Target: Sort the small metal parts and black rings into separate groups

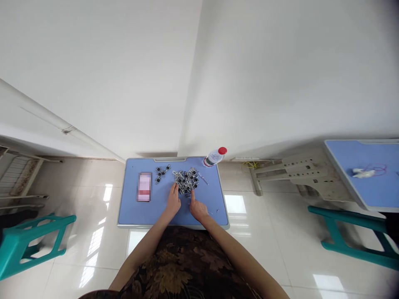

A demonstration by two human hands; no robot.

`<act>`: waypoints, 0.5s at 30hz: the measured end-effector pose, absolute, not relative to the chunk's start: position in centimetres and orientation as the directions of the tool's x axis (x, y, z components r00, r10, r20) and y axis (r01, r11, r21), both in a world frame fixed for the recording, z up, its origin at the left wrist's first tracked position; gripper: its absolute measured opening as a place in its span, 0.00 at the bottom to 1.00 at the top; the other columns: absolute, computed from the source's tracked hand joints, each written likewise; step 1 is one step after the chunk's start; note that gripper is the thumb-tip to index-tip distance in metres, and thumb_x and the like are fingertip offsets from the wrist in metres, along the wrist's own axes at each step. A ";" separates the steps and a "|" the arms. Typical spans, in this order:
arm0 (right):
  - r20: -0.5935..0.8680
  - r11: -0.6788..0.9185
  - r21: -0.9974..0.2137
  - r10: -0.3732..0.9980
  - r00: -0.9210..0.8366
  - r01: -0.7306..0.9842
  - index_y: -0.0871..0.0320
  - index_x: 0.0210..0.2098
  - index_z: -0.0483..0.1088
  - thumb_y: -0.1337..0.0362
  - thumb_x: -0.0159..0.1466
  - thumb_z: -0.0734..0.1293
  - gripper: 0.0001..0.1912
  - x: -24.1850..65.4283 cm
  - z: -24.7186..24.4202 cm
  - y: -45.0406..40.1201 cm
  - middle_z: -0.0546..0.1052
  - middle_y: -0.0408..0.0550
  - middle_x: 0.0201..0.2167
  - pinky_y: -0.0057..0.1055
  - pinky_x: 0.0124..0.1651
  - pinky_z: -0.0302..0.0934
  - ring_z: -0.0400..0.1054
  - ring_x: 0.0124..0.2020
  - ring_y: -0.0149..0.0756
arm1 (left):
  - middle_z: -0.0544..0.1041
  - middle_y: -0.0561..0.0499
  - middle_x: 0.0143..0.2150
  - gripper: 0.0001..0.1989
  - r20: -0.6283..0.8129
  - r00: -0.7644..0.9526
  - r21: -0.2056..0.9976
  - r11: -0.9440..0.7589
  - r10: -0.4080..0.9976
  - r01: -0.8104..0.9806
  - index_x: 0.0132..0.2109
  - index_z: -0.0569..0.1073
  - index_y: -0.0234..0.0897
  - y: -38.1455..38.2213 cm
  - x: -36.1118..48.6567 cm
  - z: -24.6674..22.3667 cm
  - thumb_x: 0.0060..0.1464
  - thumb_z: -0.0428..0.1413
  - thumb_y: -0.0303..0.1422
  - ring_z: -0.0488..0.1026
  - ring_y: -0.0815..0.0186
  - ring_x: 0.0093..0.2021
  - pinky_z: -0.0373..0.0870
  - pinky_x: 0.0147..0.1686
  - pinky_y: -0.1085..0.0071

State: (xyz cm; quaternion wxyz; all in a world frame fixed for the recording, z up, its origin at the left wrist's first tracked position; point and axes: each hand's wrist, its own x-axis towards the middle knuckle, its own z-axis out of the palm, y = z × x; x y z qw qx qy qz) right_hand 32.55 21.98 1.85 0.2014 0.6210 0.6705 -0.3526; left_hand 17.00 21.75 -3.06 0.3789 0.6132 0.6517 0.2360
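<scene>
A heap of small metal parts with round black pieces (186, 181) lies on the blue desk (131, 216); their exact kind is too small to tell. My left hand (173, 202) rests at the heap's near left edge, fingers stretched forward and touching it, with nothing visible held. From the near right, my right hand (198, 208) points its index finger at the heap's edge, while the other fingers curl under. Up and to the left of the heap is a smaller group of several similar parts (160, 173).
A phone with a blurred screen (144, 187) lies at the desk's left. A clear bottle with a red cap (215, 158) stands at the back right corner, near a thin pale stick (203, 178). Green stools (34, 236) and another desk (370, 174) flank this one; a wall is behind.
</scene>
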 end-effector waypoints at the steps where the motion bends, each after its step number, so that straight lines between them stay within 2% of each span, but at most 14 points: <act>1: -0.703 -0.015 -0.224 0.695 -0.151 0.975 0.71 0.76 0.28 0.69 0.72 0.57 0.42 32.6 1.8 21.9 0.79 0.69 0.50 0.40 0.52 0.66 0.76 0.50 0.53 | 0.60 0.40 0.73 0.38 -0.187 0.025 0.767 0.130 0.982 0.628 0.69 0.63 0.36 22.0 16.9 -2.9 0.49 0.47 0.16 0.56 0.54 0.74 0.56 0.73 0.52; 4: -0.699 0.000 -0.211 0.700 -0.151 0.977 0.69 0.76 0.25 0.69 0.72 0.54 0.41 32.6 1.5 21.9 0.80 0.67 0.49 0.41 0.52 0.67 0.77 0.50 0.51 | 0.69 0.41 0.64 0.29 -0.141 0.036 0.700 0.074 0.989 0.710 0.61 0.70 0.38 22.8 16.5 -2.1 0.54 0.49 0.17 0.66 0.53 0.67 0.64 0.68 0.52; 8: -0.704 0.000 -0.191 0.696 -0.137 0.982 0.65 0.76 0.26 0.67 0.73 0.55 0.41 32.5 1.4 21.9 0.80 0.66 0.50 0.42 0.53 0.68 0.77 0.51 0.51 | 0.73 0.43 0.55 0.18 -0.183 0.125 0.541 -0.006 0.975 0.841 0.52 0.74 0.38 24.3 16.3 -1.0 0.59 0.51 0.19 0.71 0.55 0.57 0.70 0.59 0.53; 12: -0.692 0.003 -0.200 0.707 -0.144 0.980 0.67 0.76 0.25 0.70 0.72 0.55 0.41 32.4 1.6 21.9 0.80 0.67 0.51 0.43 0.53 0.68 0.77 0.52 0.52 | 0.75 0.43 0.52 0.13 -0.242 0.202 0.439 -0.079 0.949 0.895 0.48 0.75 0.38 25.3 16.4 -0.3 0.63 0.50 0.22 0.72 0.56 0.54 0.70 0.56 0.57; 15: -0.688 -0.009 -0.219 0.711 -0.148 0.976 0.68 0.76 0.26 0.72 0.70 0.55 0.42 32.4 1.8 21.9 0.80 0.68 0.50 0.44 0.53 0.67 0.77 0.51 0.52 | 0.75 0.43 0.52 0.11 -0.250 0.232 0.425 -0.109 0.940 0.899 0.47 0.75 0.38 24.9 16.4 0.0 0.64 0.51 0.24 0.72 0.55 0.54 0.70 0.56 0.57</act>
